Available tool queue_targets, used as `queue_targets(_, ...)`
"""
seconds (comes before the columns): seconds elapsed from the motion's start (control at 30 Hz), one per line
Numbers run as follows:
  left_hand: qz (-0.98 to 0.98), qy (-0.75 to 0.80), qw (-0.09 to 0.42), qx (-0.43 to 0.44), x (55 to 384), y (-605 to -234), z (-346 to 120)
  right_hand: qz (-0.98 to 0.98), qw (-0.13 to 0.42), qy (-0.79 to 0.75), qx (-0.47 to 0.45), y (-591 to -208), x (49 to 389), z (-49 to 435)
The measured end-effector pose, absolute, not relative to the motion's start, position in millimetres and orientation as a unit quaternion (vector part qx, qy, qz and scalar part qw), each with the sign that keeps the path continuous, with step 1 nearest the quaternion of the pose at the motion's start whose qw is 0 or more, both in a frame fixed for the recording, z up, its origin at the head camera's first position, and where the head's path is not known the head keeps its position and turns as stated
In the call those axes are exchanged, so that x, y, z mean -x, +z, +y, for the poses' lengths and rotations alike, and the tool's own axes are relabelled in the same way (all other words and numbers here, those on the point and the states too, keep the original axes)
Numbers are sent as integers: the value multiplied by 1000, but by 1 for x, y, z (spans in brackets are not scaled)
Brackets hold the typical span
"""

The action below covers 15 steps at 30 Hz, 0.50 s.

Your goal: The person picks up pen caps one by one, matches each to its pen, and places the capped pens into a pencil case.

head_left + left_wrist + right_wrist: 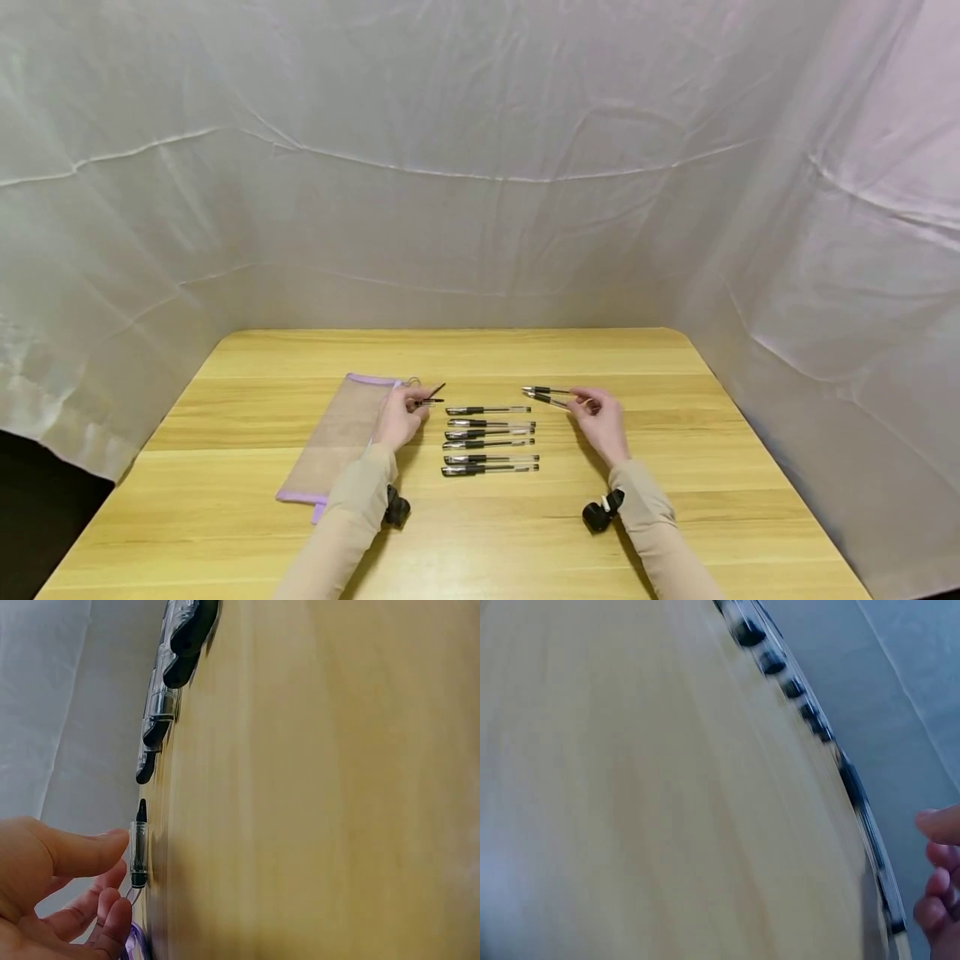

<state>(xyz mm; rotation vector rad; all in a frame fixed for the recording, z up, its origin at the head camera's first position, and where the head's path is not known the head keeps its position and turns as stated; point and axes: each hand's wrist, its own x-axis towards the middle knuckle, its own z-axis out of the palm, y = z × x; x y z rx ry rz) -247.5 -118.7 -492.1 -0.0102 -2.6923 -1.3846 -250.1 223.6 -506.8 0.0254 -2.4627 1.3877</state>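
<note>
My left hand [397, 417] is over the near edge of a mesh pouch, thumb straight and other fingers loosely bent. Right by the thumb tip, close to the table, is a short clear tube with black ends [138, 851], apparently a pen cap; a second dark piece [438, 389] shows at the fingertips in the head view. My right hand [600, 421] hovers with loosely bent fingers at the right ends of two black pens [547, 400], whose ends it hides. In the blurred right wrist view, a gap shows between my fingers and the nearer pen [870, 840].
Several black-and-clear pens [487, 445] lie in a column of parallel rows between my hands, clip ends to the left. The purple-edged mesh pouch [337, 433] lies flat on the left of the wooden table [495, 542]. Grey cloth [465, 225] hangs around the back and sides.
</note>
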Motion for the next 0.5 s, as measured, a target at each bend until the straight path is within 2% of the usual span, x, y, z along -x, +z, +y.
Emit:
queue_targets(0.23,-898,-437,54,2,246,-492,-121,-900,115,420,-4,-509,247,242)
queue_targets(0.5,-906,-419,60,8,246,-491,-122,-921,99,378,-13,-511,247,247)
